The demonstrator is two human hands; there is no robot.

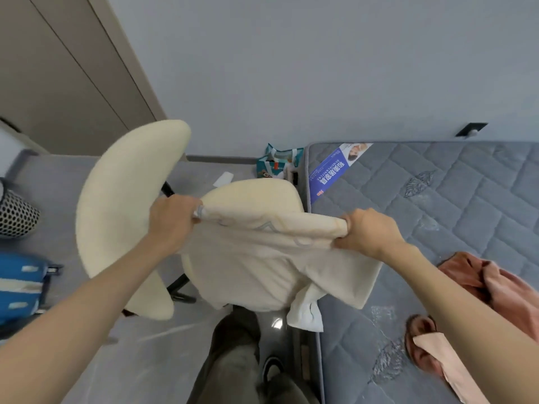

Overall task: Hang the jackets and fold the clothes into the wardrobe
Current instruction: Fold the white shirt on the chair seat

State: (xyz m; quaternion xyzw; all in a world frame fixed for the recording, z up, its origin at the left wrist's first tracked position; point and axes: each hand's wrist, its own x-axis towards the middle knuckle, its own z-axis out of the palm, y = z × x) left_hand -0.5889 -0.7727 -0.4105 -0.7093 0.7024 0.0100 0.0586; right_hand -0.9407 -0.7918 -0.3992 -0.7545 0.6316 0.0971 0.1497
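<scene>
I hold a cream garment [262, 258] stretched out between both hands, above a chair seat. My left hand [172, 220] grips its top edge on the left. My right hand [367, 231] grips the same edge on the right. The cloth hangs down from my hands, and a white piece [306, 313] shows below it. A pink-brown garment [495, 284] lies crumpled on the grey quilted mattress [437, 199] at the right, partly behind my right forearm. A beige wardrobe door [58, 74] stands at the upper left.
A cream chair with a curved backrest [122, 205] stands in front of me on the grey floor. A mesh bin [16, 214] and a blue bag [20, 284] sit at the left edge. A patterned bag [277, 164] stands by the wall. My legs and shoe show below.
</scene>
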